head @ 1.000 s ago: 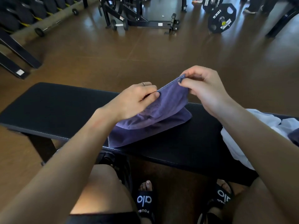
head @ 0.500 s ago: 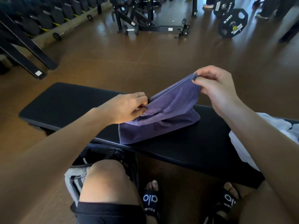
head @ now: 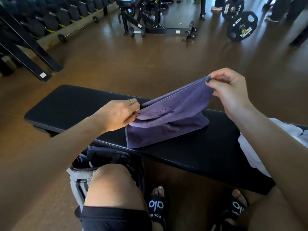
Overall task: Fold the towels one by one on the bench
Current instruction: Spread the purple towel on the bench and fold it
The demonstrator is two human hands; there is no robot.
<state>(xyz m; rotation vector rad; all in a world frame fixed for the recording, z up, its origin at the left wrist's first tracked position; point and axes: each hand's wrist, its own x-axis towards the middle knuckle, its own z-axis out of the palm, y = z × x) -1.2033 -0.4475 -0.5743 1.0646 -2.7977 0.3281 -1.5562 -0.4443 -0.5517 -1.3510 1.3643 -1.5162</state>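
Observation:
A purple towel [head: 168, 120] lies partly folded on the black padded bench [head: 75, 104], its lower layers resting on the pad. My left hand [head: 116, 114] pinches the towel's near left corner low over the bench. My right hand [head: 228, 90] pinches the far right corner and holds it raised, so the top edge runs taut between both hands. Printed lettering shows on the lifted flap. A white towel [head: 250, 147] lies heaped at the bench's right end, partly hidden by my right forearm.
A grey and black bag [head: 93, 164] sits on the floor under the bench by my left knee. Dumbbell racks [head: 41, 19] stand at the far left, a black machine frame [head: 158, 19] and a weight plate [head: 241, 27] at the back. Brown floor lies beyond the bench.
My left hand has dropped from mid-air down toward the bench with its corner. My right hand has stayed raised and drifted right, stretching the top edge longer.

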